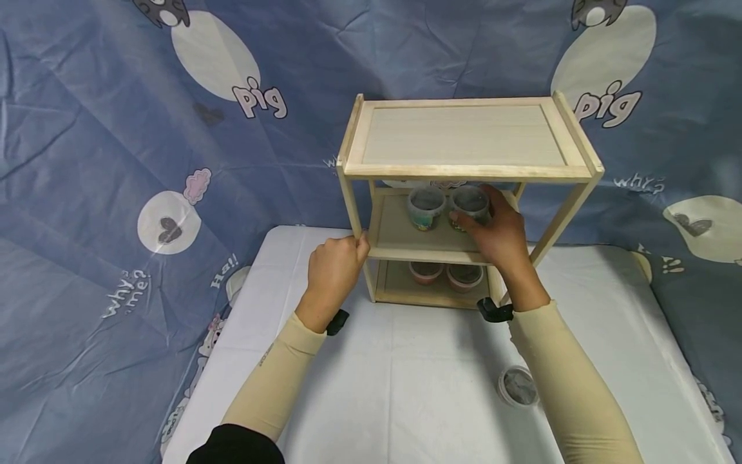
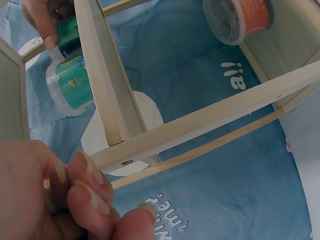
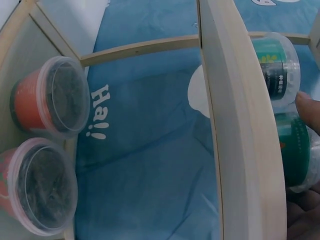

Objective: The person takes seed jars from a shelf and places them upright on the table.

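Note:
My left hand [image 1: 333, 274] grips the left front post of a small wooden shelf rack [image 1: 464, 173], fingers curled at the level of its middle shelf. On that shelf my right hand [image 1: 503, 232] holds a clear-lidded tub [image 1: 471, 200] with a green label, thumb in front and fingers round its far side. A second green-labelled tub [image 1: 426, 205] stands close beside it on the left. In the right wrist view the held tub [image 3: 295, 150] is partly hidden by the shelf edge, and only part of the hand shows.
Two tubs with red-pink labels, a left one [image 1: 426, 272] and a right one [image 1: 466, 276], stand on the bottom shelf. Another lidded tub [image 1: 518, 386] sits on the white tablecloth [image 1: 371, 386] beside my right forearm. A blue patterned cloth [image 1: 313, 142] hangs behind the rack.

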The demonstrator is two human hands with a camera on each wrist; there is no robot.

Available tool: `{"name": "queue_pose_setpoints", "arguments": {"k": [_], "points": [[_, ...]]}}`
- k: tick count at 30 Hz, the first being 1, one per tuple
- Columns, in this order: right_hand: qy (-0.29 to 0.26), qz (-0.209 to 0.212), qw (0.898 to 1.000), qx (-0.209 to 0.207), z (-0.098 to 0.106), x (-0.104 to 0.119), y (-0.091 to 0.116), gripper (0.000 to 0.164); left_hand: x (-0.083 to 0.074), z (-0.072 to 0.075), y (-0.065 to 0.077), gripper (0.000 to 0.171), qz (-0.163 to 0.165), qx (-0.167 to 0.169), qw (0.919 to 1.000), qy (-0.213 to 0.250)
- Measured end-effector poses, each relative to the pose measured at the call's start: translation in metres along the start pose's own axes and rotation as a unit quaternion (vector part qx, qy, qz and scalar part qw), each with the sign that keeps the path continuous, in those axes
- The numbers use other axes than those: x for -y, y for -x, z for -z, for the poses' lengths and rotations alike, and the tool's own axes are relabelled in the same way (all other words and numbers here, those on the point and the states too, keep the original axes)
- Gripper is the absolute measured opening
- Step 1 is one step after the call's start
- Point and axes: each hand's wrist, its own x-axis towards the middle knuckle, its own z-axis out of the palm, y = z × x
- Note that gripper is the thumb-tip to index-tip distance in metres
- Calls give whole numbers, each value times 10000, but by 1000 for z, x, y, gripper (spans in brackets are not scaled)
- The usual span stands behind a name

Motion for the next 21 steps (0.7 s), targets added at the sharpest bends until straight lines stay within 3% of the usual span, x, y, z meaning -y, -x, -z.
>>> {"name": "queue_pose_setpoints", "arguments": {"k": [7,13,21], "points": [[-301,238,9989,-282,2,-4,2,69,1,-2,2,59,-72,-59,9999,43],[-728,365,9959,-389,7,0,6,68,1,-1,1,58,-33,-15,9999,117],[-565,341,9967,-463,13,11,14,69,0,-2,0,58,35,41,9999,113]]}}
